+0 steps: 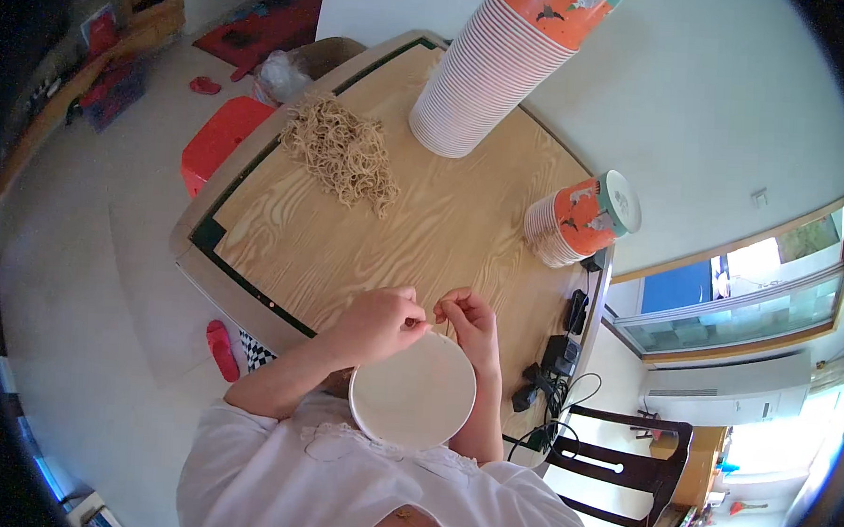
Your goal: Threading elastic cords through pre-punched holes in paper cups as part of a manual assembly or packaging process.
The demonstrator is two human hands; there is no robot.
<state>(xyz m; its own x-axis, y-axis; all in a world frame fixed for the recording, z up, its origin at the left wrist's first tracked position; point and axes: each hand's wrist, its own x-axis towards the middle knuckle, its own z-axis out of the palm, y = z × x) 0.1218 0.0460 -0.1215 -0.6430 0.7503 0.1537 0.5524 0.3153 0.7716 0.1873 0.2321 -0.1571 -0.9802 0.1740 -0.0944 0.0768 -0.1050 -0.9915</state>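
Note:
A white paper bucket (413,390) rests against my chest, its round mouth turned up toward me. Just past its far rim, my left hand (387,320) is closed in a pinch. My right hand (469,324) also pinches, a short gap away, its wrist beside the bucket's right side. Whatever thin thing the fingertips hold is too small to make out. Farther off on the wooden table (442,241) lies a tangled heap of tan cords (342,152).
A tall stack of nested paper buckets (491,78) stands at the table's far side. A shorter orange stack (579,219) is at the right. Black adapters and cables (554,373) line the right edge, near a dark wooden chair (634,466). A red stool (222,142) stands left.

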